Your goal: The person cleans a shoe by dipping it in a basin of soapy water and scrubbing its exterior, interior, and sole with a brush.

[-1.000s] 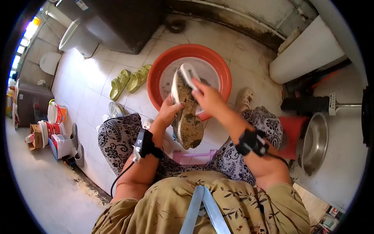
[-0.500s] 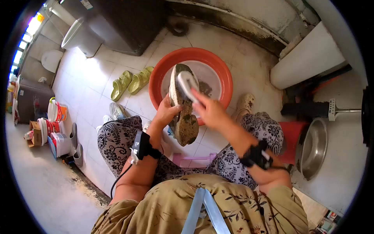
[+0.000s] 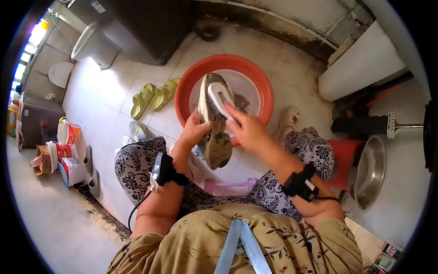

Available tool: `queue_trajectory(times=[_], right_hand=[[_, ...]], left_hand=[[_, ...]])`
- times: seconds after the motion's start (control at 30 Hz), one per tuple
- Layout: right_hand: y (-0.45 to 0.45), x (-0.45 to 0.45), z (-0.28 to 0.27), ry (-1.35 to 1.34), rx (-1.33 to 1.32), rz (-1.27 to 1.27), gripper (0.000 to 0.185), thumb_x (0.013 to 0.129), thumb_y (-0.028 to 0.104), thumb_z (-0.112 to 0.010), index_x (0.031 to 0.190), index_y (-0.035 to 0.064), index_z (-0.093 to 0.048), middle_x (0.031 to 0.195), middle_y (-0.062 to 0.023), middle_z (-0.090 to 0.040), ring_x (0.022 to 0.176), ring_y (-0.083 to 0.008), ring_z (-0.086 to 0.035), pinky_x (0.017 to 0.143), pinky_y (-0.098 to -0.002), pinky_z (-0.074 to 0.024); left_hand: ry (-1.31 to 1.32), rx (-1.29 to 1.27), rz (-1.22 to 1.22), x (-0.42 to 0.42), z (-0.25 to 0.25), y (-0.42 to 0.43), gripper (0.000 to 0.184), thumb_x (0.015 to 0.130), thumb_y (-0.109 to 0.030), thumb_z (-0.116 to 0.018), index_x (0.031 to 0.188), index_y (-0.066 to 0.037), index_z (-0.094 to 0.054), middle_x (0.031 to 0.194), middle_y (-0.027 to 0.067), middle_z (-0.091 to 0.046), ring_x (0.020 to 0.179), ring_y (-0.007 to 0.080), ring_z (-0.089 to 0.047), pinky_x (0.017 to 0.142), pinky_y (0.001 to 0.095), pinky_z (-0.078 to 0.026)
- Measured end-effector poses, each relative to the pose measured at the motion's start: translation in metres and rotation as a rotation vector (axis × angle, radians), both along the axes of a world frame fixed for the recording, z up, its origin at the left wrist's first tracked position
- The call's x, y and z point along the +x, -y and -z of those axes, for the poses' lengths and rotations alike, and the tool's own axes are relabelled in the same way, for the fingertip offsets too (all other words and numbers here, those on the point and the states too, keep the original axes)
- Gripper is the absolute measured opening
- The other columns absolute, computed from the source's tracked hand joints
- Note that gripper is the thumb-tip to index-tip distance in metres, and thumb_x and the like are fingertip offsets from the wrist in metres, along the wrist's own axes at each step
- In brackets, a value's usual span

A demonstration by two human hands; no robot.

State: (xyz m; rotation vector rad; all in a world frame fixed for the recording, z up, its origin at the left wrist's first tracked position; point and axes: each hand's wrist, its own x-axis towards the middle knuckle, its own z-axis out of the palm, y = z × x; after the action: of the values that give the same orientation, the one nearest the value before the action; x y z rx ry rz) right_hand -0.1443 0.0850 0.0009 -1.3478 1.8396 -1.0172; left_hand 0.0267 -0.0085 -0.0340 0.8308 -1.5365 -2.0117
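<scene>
A wet, dirty shoe point(image 3: 216, 148) is held sole up, partly above the near side of an orange basin point(image 3: 181, 98) with cloudy water. My left hand point(image 3: 195, 131) grips the shoe's left side around its middle, fingers closed. My right hand point(image 3: 247, 129) is closed on a white brush point(image 3: 219, 98), which lies against the upper part of the sole. The bristles are mostly hidden beneath the brush body. A dark shape, too unclear to name, shows in the water right of the shoe.
Green slippers point(image 3: 143, 100) lie left of the basin. A pink stool point(image 3: 230, 185) is between my legs. A metal bowl point(image 3: 370, 172) and red container point(image 3: 340, 164) stand at the right. Buckets point(image 3: 68, 132) are at the left, and a white cylinder point(image 3: 360, 64) is at the upper right.
Since the first frame, the brush has moved down and slightly left along the sole, turning with my right hand. The shoe has tilted and shifted slightly. My left hand has kept its hold.
</scene>
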Motion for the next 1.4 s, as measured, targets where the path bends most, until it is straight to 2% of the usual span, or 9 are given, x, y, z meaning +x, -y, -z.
queue_trajectory(times=[0.33, 0.4, 0.47, 0.73, 0.8, 0.87, 1.0, 1.27, 1.4], right_hand=[[-0.029, 0.014, -0.018, 0.124, 0.252, -0.081, 0.048, 0.087, 0.019, -0.053, 0.133, 0.0159, -0.04, 0.095, -0.0171, -0.064, 0.079, -0.0264, -0.063, 0.071, -0.0328, -0.047], [-0.029, 0.025, -0.011, -0.028, -0.146, -0.059, 0.049, 0.086, 0.02, -0.055, 0.133, 0.0198, -0.04, 0.095, -0.0183, -0.064, 0.078, -0.0275, -0.063, 0.071, -0.034, -0.0477], [-0.016, 0.012, -0.013, -0.029, 0.157, -0.041, 0.045, 0.085, 0.025, -0.052, 0.129, 0.0168, -0.045, 0.084, -0.0209, -0.063, 0.073, -0.0344, -0.062, 0.067, -0.0423, -0.0469], [0.039, -0.037, 0.02, 0.141, -0.152, 0.066, 0.046, 0.083, 0.024, -0.054, 0.126, 0.0082, -0.048, 0.095, -0.0248, -0.06, 0.086, -0.0349, -0.06, 0.075, -0.037, -0.0458], [0.032, -0.028, 0.014, 0.182, -0.248, 0.017, 0.046, 0.083, 0.023, -0.055, 0.126, 0.0077, -0.047, 0.096, -0.0251, -0.06, 0.088, -0.0346, -0.06, 0.077, -0.0361, -0.0456], [0.015, -0.016, -0.004, 0.076, -0.083, -0.073, 0.047, 0.087, 0.017, -0.055, 0.131, 0.0108, -0.042, 0.108, -0.0169, -0.06, 0.094, -0.0151, -0.057, 0.082, -0.0281, -0.0431], [-0.018, 0.006, -0.052, 0.098, 0.374, -0.16, 0.049, 0.086, 0.015, -0.054, 0.133, 0.0149, -0.04, 0.099, -0.0202, -0.061, 0.087, -0.0232, -0.061, 0.078, -0.0311, -0.0454], [-0.05, 0.026, -0.003, -0.093, -0.169, -0.042, 0.05, 0.084, 0.02, -0.054, 0.132, 0.021, -0.041, 0.074, -0.023, -0.06, 0.069, -0.0379, -0.059, 0.064, -0.0447, -0.0458], [-0.026, 0.007, -0.014, -0.047, 0.038, 0.067, 0.05, 0.083, 0.026, -0.055, 0.131, 0.0186, -0.042, 0.079, -0.0228, -0.06, 0.07, -0.0367, -0.059, 0.062, -0.044, -0.0462]], left_hand=[[-0.224, 0.177, -0.168, 0.005, -0.006, 0.008, 0.056, 0.07, -0.002, -0.058, 0.123, -0.001, -0.041, 0.107, 0.0084, -0.056, 0.094, 0.0195, -0.056, 0.082, 0.0329, -0.047], [-0.158, 0.246, -0.214, 0.005, -0.006, 0.008, 0.054, 0.07, -0.003, -0.059, 0.121, -0.002, -0.042, 0.105, 0.0084, -0.057, 0.091, 0.0192, -0.057, 0.08, 0.033, -0.048], [-0.116, 0.291, -0.138, 0.006, -0.006, 0.0, 0.054, 0.071, -0.003, -0.058, 0.122, -0.001, -0.041, 0.106, 0.0083, -0.056, 0.092, 0.0186, -0.056, 0.081, 0.0317, -0.047], [0.121, -0.213, 0.201, 0.0, -0.003, -0.008, 0.072, 0.067, -0.008, -0.064, 0.132, 0.001, -0.033, 0.117, 0.0071, -0.052, 0.106, 0.0158, -0.049, 0.092, 0.0297, -0.039], [0.204, -0.274, 0.135, 0.002, -0.003, -0.005, 0.063, 0.062, -0.005, -0.059, 0.122, 0.003, -0.044, 0.102, 0.0075, -0.059, 0.094, 0.0146, -0.053, 0.086, 0.0278, -0.042], [0.258, -0.253, 0.135, 0.005, -0.002, -0.002, 0.062, 0.063, -0.006, -0.059, 0.122, 0.003, -0.045, 0.098, 0.008, -0.06, 0.09, 0.0151, -0.055, 0.083, 0.0283, -0.044], [0.212, -0.222, 0.037, 0.001, -0.002, -0.005, 0.059, 0.065, -0.001, -0.056, 0.123, 0.003, -0.044, 0.102, 0.0081, -0.059, 0.092, 0.0159, -0.056, 0.084, 0.0282, -0.044], [-0.134, 0.067, -0.157, -0.012, -0.008, 0.004, 0.059, 0.07, 0.004, -0.055, 0.126, 0.0, -0.039, 0.115, 0.008, -0.054, 0.103, 0.0192, -0.054, 0.092, 0.0301, -0.042], [-0.111, 0.122, -0.011, -0.015, -0.017, -0.009, 0.06, 0.069, -0.002, -0.059, 0.125, 0.0, -0.039, 0.113, 0.0082, -0.054, 0.1, 0.0189, -0.054, 0.09, 0.031, -0.042]])
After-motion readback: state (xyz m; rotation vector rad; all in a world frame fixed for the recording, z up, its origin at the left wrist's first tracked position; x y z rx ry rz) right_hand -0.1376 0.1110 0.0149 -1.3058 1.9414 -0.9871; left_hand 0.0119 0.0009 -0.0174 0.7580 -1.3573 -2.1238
